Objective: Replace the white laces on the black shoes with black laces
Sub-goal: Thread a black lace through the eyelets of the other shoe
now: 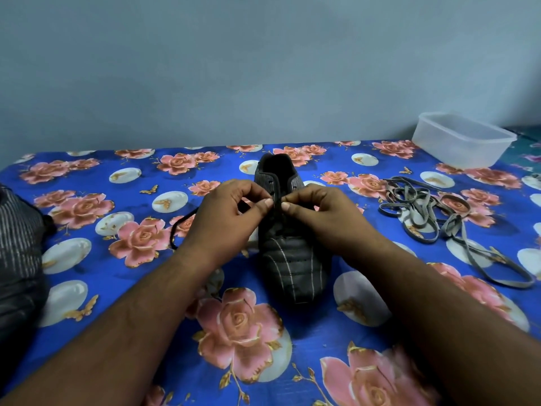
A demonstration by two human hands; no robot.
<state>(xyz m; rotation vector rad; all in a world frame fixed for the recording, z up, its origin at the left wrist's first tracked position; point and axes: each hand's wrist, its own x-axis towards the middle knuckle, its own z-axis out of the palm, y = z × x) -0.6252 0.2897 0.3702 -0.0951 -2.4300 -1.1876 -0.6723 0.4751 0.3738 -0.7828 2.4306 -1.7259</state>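
A blue cloth (123, 259) printed with pink roses and white ovals covers the whole surface, running back to a plain pale wall. At the far left edge lies a second black shoe (17, 247), only partly in view. A black shoe (292, 259) with thin pale stripes sits in the middle of the cloth, toe toward the person. Over its eyelets the left hand (231, 218) and the right hand (325, 215) meet, each with thumb and forefinger pinched on the black lace (180, 227), whose free end trails off to the left across the cloth. A clear plastic tub (462, 142) stands at the far right corner. Near it, the removed white laces (433, 212), greyish here, lie in a loose tangle.
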